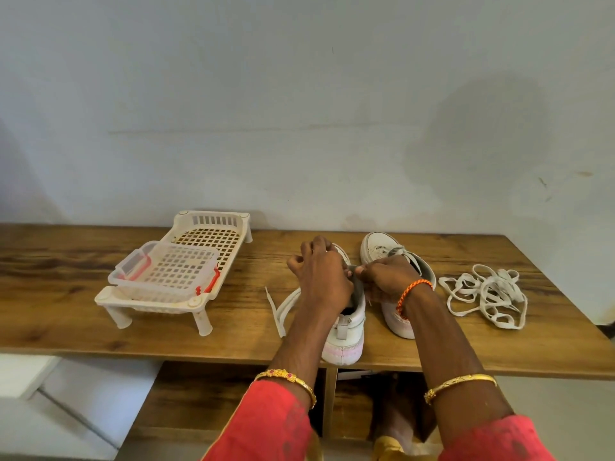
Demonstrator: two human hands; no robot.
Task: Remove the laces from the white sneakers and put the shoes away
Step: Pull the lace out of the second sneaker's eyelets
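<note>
White sneakers (346, 324) upright, side by side

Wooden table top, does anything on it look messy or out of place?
Yes. A white lace lies in a tangled heap at the right end of the wooden table, and a clear plastic lidded box sits tilted on the white rack.

No readable text, label, brand or number appears on anything.

Wood-grain surface (100, 314), matt brown; white plastic rack (159, 304), perforated and slightly glossy; white sneakers (346, 331) of smooth leather-like material; flat woven cloth laces (486, 294); shiny gold-coloured bangles (459, 384)
</note>
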